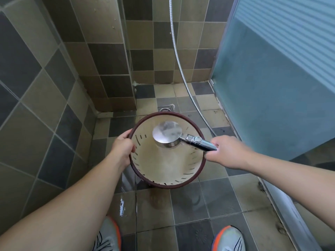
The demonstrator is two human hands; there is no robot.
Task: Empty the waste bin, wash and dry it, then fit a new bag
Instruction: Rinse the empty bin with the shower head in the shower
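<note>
A round cream waste bin point(163, 165) with a dark red rim and slits in its wall is held above the tiled shower floor, its mouth tilted toward me. My left hand point(121, 146) grips the rim on the left side. My right hand point(224, 151) grips the handle of a chrome shower head point(167, 132), which hangs over the bin's mouth and sprays water down into it. No bag is in the bin.
The metal shower hose point(178, 57) runs from the handle up the tiled back wall. A floor drain point(165, 108) lies just beyond the bin. A frosted glass panel point(272, 78) stands on the right, tiled walls on the left. My shoes point(108, 234) stand on wet tiles.
</note>
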